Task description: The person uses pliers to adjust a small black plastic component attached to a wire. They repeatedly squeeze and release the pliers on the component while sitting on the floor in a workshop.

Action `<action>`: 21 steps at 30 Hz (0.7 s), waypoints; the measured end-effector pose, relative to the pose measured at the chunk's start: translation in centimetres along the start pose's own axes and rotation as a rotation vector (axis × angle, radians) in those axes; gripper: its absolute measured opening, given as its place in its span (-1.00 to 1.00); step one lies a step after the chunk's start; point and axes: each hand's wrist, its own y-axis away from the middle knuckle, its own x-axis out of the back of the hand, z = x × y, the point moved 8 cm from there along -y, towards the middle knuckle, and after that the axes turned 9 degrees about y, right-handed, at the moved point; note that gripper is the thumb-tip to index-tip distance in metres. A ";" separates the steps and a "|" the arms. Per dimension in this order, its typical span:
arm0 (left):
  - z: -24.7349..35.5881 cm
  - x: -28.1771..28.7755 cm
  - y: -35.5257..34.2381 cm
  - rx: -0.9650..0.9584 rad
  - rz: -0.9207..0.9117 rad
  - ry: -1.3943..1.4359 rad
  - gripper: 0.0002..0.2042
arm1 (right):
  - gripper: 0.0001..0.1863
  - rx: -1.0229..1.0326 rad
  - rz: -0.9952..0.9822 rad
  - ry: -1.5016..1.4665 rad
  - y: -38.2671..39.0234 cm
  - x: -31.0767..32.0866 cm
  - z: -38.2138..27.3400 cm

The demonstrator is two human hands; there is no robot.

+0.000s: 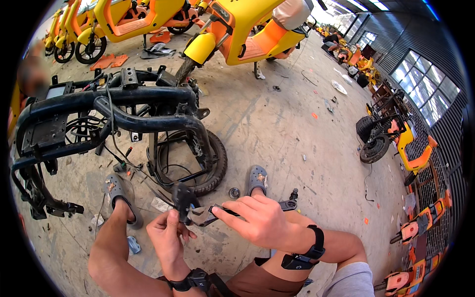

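**Wrench set on a small black part, held up over the floor**

Beyond the fingers, on the far left, the stripped black scooter frame (pixel 104 106) stands on the concrete floor (pixel 277 128), its loose wiring hanging down and a bare tyre (pixel 208 163) leaning under its rear end; this puts the frame within arm's reach of the seated person. Further off, yellow-and-orange scooters (pixel 237 29) are parked in rows.

Closer in, grey clogs (pixel 256 179) sit just past the fingers, knees spread so both hands work in the gap between them.

The right hand (pixel 260 220) has its fingers closed round the handle of an adjustable wrench (pixel 217 214), gripping mid-handle, which looks suited to leverage. The wrench head points left and meets a small black part (pixel 182 198). The left hand (pixel 166 232) has its fingers curled shut on that part from below, seemingly to steady it against the wrench's turning.

A small round nut-like piece (pixel 234 192) lies on the floor just beyond the fingers.
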 end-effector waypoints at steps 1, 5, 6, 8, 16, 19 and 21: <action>0.1 0.5 -0.1 -0.033 0.041 -0.014 -0.63 | -0.60 -0.011 -0.004 -0.012 -0.1 0.0 0.0; 0.8 1.4 -0.6 -0.113 0.055 -0.052 -0.63 | -0.71 -0.160 -0.015 -0.241 0.3 -0.8 0.7; 0.9 1.4 -0.5 -0.119 0.053 -0.049 -0.64 | -0.74 -0.213 0.001 -0.321 0.4 -1.1 1.0; 1.1 1.3 -0.4 -0.128 0.047 -0.043 -0.65 | -0.76 -0.313 -0.018 -0.463 0.6 -1.7 1.7; 0.9 0.3 -0.2 -0.157 0.014 -0.005 -0.61 | -0.67 -0.777 -0.484 -0.812 1.3 -3.2 3.5; 1.3 0.1 -0.1 -0.196 0.007 -0.006 -0.60 | -0.64 -0.828 -0.474 -0.922 2.1 -4.6 3.5; 1.6 0.1 -0.1 -0.223 0.004 0.023 -0.60 | -0.63 -0.927 -0.466 -1.061 2.2 -4.9 3.4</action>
